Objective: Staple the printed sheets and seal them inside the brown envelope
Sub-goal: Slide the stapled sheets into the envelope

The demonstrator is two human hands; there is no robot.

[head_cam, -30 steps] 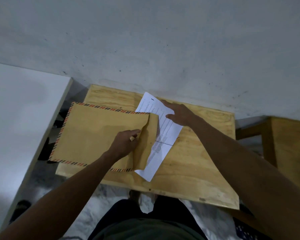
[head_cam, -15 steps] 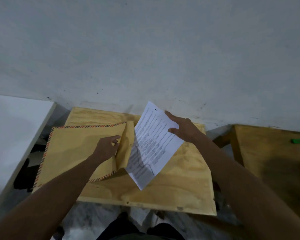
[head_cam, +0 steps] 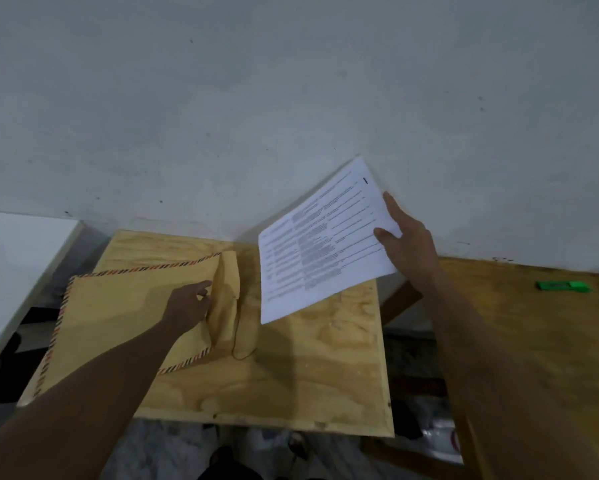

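- Plywood table (head_cam: 291,386) nearest — brown envelope (head_cam: 125,313) lies flat on its left part, striped border, left edge overhanging the table.
- Left hand (head_cam: 187,306) at the envelope's open right end, fingers curled on the mouth edge, flap (head_cam: 229,292) raised.
- Right hand (head_cam: 403,242) holds the printed sheets (head_cam: 322,244) by their right edge — thumb on top, sheets lifted off the table, tilted, fully outside the envelope.
- Second wooden table (head_cam: 533,341) to the right, green object (head_cam: 563,285) on it.
- Grey wall (head_cam: 291,98) behind.
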